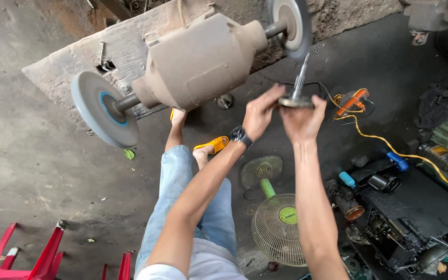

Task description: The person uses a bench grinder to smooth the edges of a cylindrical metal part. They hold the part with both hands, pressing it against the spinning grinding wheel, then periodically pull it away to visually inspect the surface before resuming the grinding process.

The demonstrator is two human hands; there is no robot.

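- Both hands are up in the middle of the frame, holding one metal part between them.
- Left hand (262, 111) has its fingers curled round the edge of the round metal disc (295, 101).
- Right hand (304, 118) grips the same disc from below, fingers closed on it.
- A thin metal rod (302, 77) stands up from the disc, and its tip meets the small grinding wheel (290, 23) at the top of the frame.
- That wheel sits on the right end of a dusty bench grinder (198, 59). A bigger grey wheel (103, 109) is on its left end.
- Grinding looks under way, with the rod tip at the wheel. How much is done, I cannot tell.
- Below, on the floor, lies a fan (278, 228).
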